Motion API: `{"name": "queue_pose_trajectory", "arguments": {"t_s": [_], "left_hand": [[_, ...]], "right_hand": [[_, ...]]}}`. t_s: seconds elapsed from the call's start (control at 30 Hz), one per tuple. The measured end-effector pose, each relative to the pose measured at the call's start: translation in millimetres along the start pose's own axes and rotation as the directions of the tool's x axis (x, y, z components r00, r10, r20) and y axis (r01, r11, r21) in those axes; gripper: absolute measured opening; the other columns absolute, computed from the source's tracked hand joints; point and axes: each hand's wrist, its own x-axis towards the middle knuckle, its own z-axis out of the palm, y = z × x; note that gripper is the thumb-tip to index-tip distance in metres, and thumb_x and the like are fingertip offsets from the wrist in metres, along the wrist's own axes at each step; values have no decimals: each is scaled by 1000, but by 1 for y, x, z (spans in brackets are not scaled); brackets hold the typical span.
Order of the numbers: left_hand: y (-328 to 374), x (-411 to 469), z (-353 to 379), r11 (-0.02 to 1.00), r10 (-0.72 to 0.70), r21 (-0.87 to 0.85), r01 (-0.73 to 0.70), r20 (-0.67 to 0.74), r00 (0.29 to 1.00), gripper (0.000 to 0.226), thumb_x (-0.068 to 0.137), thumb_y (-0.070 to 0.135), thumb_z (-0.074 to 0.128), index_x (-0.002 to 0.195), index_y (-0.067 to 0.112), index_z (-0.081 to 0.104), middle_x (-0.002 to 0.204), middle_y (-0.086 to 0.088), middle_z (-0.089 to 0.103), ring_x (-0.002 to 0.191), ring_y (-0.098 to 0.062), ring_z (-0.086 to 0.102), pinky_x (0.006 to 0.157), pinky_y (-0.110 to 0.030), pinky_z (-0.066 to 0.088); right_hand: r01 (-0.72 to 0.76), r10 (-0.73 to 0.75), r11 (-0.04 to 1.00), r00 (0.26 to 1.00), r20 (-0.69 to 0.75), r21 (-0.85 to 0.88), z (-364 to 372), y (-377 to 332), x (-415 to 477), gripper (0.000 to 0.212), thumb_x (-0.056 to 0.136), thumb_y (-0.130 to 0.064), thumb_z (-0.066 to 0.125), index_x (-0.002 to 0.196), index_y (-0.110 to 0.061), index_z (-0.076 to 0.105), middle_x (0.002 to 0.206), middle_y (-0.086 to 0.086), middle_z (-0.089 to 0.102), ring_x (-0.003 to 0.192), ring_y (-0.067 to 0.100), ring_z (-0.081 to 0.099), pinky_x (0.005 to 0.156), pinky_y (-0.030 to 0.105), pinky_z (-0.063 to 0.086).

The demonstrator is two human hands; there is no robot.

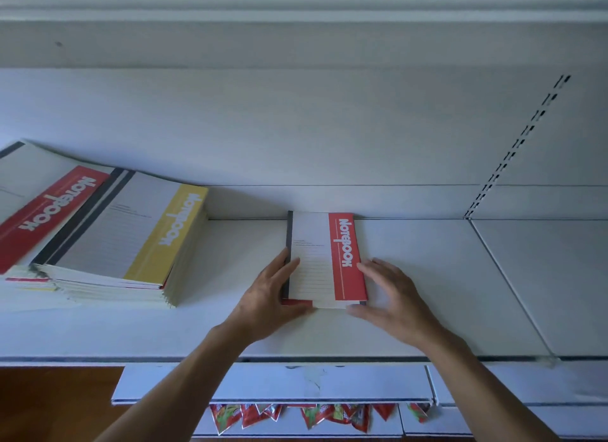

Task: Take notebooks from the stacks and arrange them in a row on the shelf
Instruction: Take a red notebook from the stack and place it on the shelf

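Note:
A red-banded notebook (324,259) lies flat in the middle of the white shelf (427,293), its far end against the back panel, on top of another notebook whose red corner shows at the near left. My left hand (271,293) rests with straight fingers along its left edge and near corner. My right hand (393,292) touches its right edge and near right corner with spread fingers. At the left stand two stacks of notebooks: one topped by a yellow-banded notebook (131,231), and one topped by a red-banded notebook (39,204) further left.
The shelf's front edge (329,359) runs across below my wrists. A slotted upright (513,152) divides the back panel at the right, with another shelf section beyond it. Lower shelves hold red snack packets (296,417). Wooden floor shows at the bottom left.

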Motion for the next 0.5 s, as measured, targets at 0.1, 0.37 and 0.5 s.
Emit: {"name": "queue_pose_trajectory", "arguments": {"t_s": [0.1,0.37,0.5], "left_hand": [[5,1,3,997,-31,66,34,-54,998,79,85,47,65,151,31,25,160,12,13,143,-10,26,111,-27,38],[2,2,6,971,-48,231,69,-96,994,120,60,97,10,154,25,2,163,3,4,149,-10,-7,118,-30,-16],[3,3,8,973,-54,219,68,-67,996,113,67,92,24,154,22,4,158,4,24,148,-11,12,121,-31,-6]], "right_hand": [[7,-7,1000,1000,-29,-7,3,1,-1,83,69,-58,69,135,-12,54,140,6,53,131,24,47,111,29,29],[-18,17,999,1000,-19,-37,6,-6,-4,83,80,-59,60,147,-17,38,149,1,42,135,18,36,112,25,25],[-18,12,994,999,-50,-112,13,-9,-5,89,76,-69,37,145,-13,38,146,4,43,132,23,37,114,36,29]]}}
